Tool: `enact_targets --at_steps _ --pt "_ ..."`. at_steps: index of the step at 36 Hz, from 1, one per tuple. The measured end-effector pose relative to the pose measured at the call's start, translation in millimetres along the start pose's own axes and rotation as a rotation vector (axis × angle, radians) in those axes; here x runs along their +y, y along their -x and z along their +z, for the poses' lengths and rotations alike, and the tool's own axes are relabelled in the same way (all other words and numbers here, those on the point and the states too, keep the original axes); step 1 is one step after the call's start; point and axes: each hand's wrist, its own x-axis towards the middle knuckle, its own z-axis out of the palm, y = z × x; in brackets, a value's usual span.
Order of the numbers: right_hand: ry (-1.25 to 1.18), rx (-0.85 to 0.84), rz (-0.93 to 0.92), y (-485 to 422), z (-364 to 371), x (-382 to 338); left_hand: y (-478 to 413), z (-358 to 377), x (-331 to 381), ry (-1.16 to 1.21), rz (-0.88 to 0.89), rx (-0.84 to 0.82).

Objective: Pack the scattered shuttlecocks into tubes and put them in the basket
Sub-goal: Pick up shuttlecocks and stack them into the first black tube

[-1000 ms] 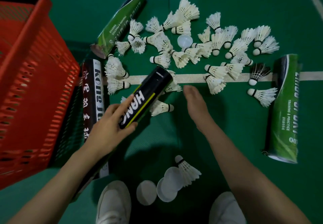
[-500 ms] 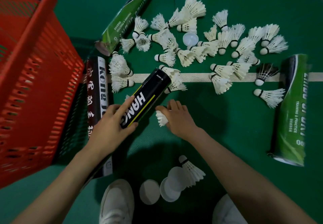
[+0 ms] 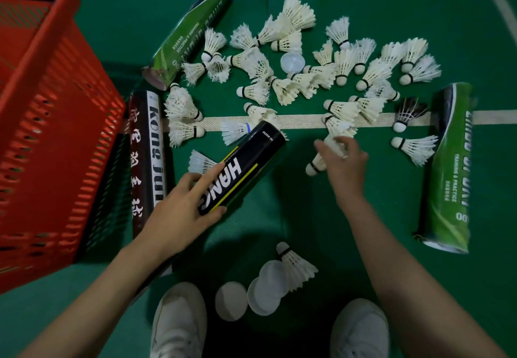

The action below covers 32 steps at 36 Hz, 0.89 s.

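My left hand [image 3: 181,206] grips the lower end of a black tube [image 3: 246,162] marked HANG, tilted up to the right with its open end near the white court line. My right hand [image 3: 345,162] is closed on white shuttlecocks [image 3: 317,162], one cork pointing down-left, just right of the tube's mouth. Several white shuttlecocks [image 3: 296,78] lie scattered across the green floor beyond the line. The red basket [image 3: 42,134] stands at the left.
A dark Kong Jun tube [image 3: 147,156] lies beside the basket. Two green tubes lie on the floor, one at the top [image 3: 190,33], one at the right [image 3: 447,167]. White caps [image 3: 251,293] and one shuttlecock [image 3: 296,265] lie between my shoes. A black shuttlecock [image 3: 407,114] rests near the right tube.
My right hand took a shuttlecock from beside the tube, then moved right and up to the shuttlecocks on the white line. The left hand kept the tube nearly still.
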Motion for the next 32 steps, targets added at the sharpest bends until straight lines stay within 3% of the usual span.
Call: enact_targets --at_steps 5,10,15,24,32 --pt "-0.303 0.039 0.093 -8 -16 -23 2 3 11 -0.051 0.086 -0.006" --pt "-0.307 -0.009 0.021 -9 -24 -34 3 0 21 -0.073 0.16 -0.019" --pt "-0.264 -0.159 -0.093 3 -27 -36 5 0 29 -0.077 0.221 -0.006" --pt "-0.341 -0.351 -0.033 8 -34 -37 5 -1 38 -0.153 0.287 -0.02" --pt "-0.432 -0.422 -0.039 9 -32 -39 -10 -4 45 -0.181 0.29 0.014"
